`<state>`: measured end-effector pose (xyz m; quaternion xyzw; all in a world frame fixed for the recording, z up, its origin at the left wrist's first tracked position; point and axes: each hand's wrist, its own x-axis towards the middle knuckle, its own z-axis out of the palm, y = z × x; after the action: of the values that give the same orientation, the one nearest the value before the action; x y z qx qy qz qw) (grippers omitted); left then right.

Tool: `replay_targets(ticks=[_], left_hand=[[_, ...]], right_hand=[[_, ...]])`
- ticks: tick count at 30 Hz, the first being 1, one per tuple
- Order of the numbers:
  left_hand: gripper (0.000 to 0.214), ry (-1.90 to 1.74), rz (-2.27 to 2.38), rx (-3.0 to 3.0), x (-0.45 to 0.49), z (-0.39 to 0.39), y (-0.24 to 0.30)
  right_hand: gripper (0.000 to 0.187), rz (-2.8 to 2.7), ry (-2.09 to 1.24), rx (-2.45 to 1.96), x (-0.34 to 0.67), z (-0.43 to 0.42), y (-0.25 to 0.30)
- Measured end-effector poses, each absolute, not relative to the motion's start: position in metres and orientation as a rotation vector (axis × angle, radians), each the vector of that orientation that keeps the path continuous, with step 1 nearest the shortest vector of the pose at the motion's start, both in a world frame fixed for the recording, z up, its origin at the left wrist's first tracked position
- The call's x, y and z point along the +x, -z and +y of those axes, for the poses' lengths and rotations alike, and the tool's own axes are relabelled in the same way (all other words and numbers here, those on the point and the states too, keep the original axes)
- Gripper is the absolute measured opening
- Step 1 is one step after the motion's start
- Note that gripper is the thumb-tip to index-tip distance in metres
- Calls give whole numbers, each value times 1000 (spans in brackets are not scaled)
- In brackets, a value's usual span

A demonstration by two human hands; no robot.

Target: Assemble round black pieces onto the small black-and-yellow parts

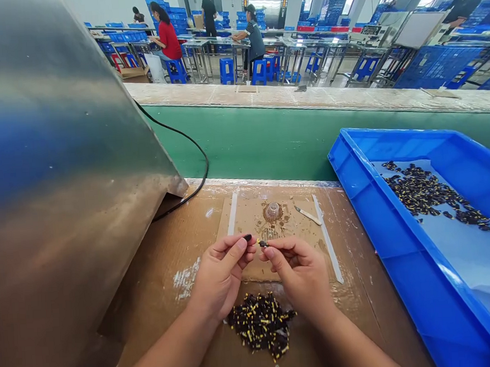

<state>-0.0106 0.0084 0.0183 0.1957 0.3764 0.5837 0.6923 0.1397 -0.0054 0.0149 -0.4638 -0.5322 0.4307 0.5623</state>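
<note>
Between the thumb and fingertips of my left hand (223, 269) is a small black oval piece (247, 237). My right hand (303, 269) pinches a small black-and-yellow part (263, 243). The two pieces are close together over the cardboard sheet (251, 269); whether they touch is too small to tell. Below my hands lies a pile of similar black-and-yellow parts (261, 325). Beyond my fingers, a small clear cup (273, 209) stands on a wet-looking stain, and a pale-handled knife (308, 215) lies to its right.
On the right stands a blue bin (388, 229) with many black-and-yellow parts (432, 190) on a pale liner. A large metal housing (60, 179) fills the left side. A black cable (203, 153) curves beside it. Behind is a green panel (246, 138); people work farther back.
</note>
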Motion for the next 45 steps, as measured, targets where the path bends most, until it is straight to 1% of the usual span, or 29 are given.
replay_targets(ticks=[3,9,17,31,36,41,45], left_hand=[[26,-1295,845,411,-11,8,-18],[27,-1297,849,416,-11,7,-19],[26,-1317,831,401,-10,6,-19],[19,-1323,831,519,-9,3,-18],[18,-1367,893,623,-8,2,-13],[9,-1375,1100,987,-12,-1,-8],[7,-1403,1184,1194,-13,-4,-8]], right_hand=[[8,-1377,-884,-1076,140,-8,-14],[22,-1450,-808,-1051,137,-10,-14],[17,-1506,-773,-1055,136,-8,-10],[16,-1487,-799,-1093,136,-9,-10],[21,-1529,-709,-1057,139,-7,-12],[19,-1577,-608,-1051,141,-6,-15],[15,-1605,-586,-1080,142,-5,-19]])
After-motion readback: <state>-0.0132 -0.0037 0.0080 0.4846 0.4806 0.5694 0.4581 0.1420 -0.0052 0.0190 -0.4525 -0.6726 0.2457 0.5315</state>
